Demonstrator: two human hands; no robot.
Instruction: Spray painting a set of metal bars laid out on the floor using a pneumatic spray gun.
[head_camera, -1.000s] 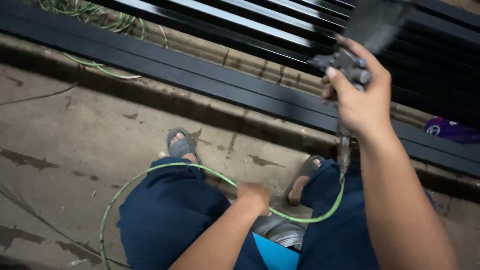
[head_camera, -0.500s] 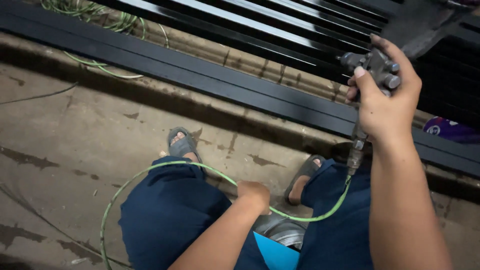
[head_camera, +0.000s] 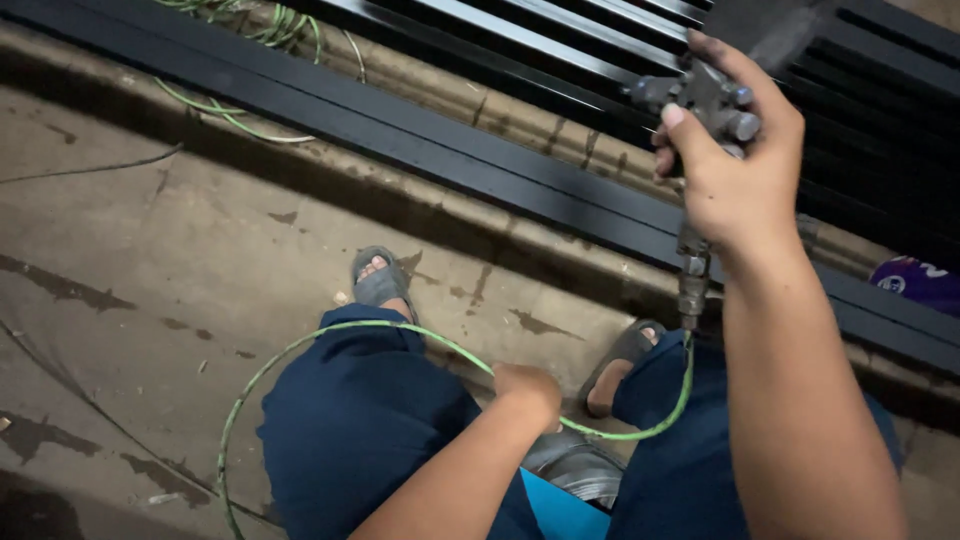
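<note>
A: Far left of the frame, stained grey concrete floor (head_camera: 150, 300), and a thin green air hose (head_camera: 300, 350) looping across it over the dark blue trousers (head_camera: 360, 430).

B: Lower middle, the left hand (head_camera: 527, 388) is a closed fist right at that hose. Its grip seems wrapped on the line, though the fingers are hidden, so I can't say for sure.

A: Sliding right, the hose climbs to a metal fitting under the right hand (head_camera: 735, 180), upper right of the frame.

B: That grip is clamped on a grey metal spray gun (head_camera: 705, 100), nozzle aimed at the long black steel bars (head_camera: 450, 150).

A: The bars look glossy and evenly black wherever they show, so the coating seems well along. No bare patches visible.
</note>
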